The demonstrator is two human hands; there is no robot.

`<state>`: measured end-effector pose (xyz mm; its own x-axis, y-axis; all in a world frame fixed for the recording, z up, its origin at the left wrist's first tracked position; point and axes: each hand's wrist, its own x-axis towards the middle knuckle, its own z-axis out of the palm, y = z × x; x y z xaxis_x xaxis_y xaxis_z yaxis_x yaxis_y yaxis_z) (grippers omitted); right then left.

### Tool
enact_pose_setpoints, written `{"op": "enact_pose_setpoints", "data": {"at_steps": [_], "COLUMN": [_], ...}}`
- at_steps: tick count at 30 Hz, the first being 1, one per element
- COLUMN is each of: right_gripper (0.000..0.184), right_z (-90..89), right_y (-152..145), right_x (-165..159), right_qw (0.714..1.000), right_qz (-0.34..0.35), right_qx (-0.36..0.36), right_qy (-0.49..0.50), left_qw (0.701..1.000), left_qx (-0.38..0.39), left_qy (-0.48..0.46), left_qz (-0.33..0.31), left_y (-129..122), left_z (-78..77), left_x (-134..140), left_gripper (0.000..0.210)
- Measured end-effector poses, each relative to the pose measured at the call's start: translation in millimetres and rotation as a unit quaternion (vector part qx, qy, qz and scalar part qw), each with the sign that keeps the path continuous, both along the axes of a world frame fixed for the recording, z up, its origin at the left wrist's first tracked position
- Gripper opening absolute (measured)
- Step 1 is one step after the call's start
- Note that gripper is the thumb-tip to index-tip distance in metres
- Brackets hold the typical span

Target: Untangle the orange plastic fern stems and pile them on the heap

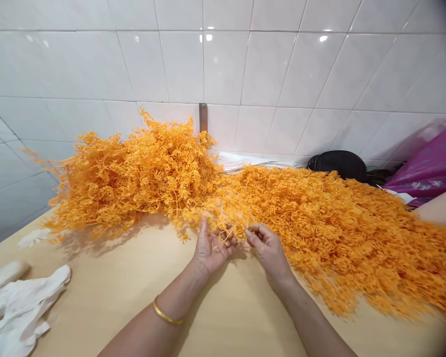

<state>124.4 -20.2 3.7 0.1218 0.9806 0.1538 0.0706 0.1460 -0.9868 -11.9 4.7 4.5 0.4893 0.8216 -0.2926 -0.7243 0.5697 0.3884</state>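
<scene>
A: How do the hands sit?
B: The left hand (217,245) is palm up, fingers loosely spread beneath a thin, orange, branching plastic-looking sprig (226,234). The right hand (265,248), just beside it, appears to pinch the sprig's near edge between thumb and forefinger.
A: What might go wrong?
B: Tangling, I'd say. A bushy orange mound of similar sprigs (144,173) rises beyond and left of the left hand, and a flatter, spreading orange pile (349,223) lies right of the right hand. The strands run together, so a hard tug could drag neighbours along or snap a fine tip.
A: Anything else?
B: The shiny gold-coloured bangle (166,313) behind the left hand could snag strands if that arm reached into the mound.
</scene>
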Motion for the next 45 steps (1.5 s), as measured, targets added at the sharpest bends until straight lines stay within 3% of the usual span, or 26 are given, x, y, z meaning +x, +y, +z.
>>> {"op": "enact_pose_setpoints", "data": {"at_steps": [3, 8, 11, 16, 21, 26, 34, 39, 42, 45], "right_gripper": [0.015, 0.008, 0.011, 0.019, 0.023, 0.029, 0.025, 0.028, 0.029, 0.029], "right_z": [2.2, 5.4, 3.9, 3.3, 4.5, -0.3, 9.1, 13.6, 12.6, 15.4], "right_y": [-2.5, -5.4, -2.1, 2.0, -0.5, 0.2, -0.4, -2.9, -2.4, 1.6], "right_x": [2.2, 1.3, 3.0, 8.8, 4.6, 0.3, 17.8, 18.7, 16.5, 31.2], "right_qw": [0.997, 0.989, 0.998, 0.995, 0.999, 0.999, 0.974, 0.930, 0.918, 0.931], "right_qz": [-0.038, -0.019, -0.022, -0.045, 0.005, -0.005, -0.094, -0.195, -0.243, -0.292], "right_qx": [0.030, 0.054, 0.015, -0.041, -0.007, 0.000, 0.057, 0.104, 0.116, 0.093], "right_qy": [-0.062, -0.137, -0.050, 0.079, 0.052, -0.041, -0.200, -0.294, -0.291, -0.198], "left_qw": [0.999, 0.990, 0.993, 0.992, 0.988, 0.983, 0.952, 0.937, 0.934, 0.935], "left_qx": [0.022, 0.034, 0.026, 0.038, 0.083, 0.116, 0.171, 0.215, 0.225, 0.221], "left_qy": [-0.015, 0.072, 0.092, 0.113, 0.127, 0.138, 0.251, 0.272, 0.275, 0.277], "left_qz": [-0.021, -0.112, -0.067, -0.041, -0.035, -0.026, -0.035, -0.036, -0.037, -0.027], "left_y": [-1.0, -0.3, 1.3, -0.4, -3.9, -5.7, -9.5, -13.3, -15.5, -17.2], "left_z": [0.3, -2.5, -3.7, -2.9, -5.1, -6.6, -9.8, -8.3, -6.5, -6.9], "left_x": [-2.9, -0.8, 0.6, 3.9, 7.9, 10.1, 12.2, 14.8, 17.2, 17.6], "left_gripper": [0.069, 0.023, 0.004, 0.003, 0.007, 0.011, 0.021, 0.022, 0.022, 0.023]}}
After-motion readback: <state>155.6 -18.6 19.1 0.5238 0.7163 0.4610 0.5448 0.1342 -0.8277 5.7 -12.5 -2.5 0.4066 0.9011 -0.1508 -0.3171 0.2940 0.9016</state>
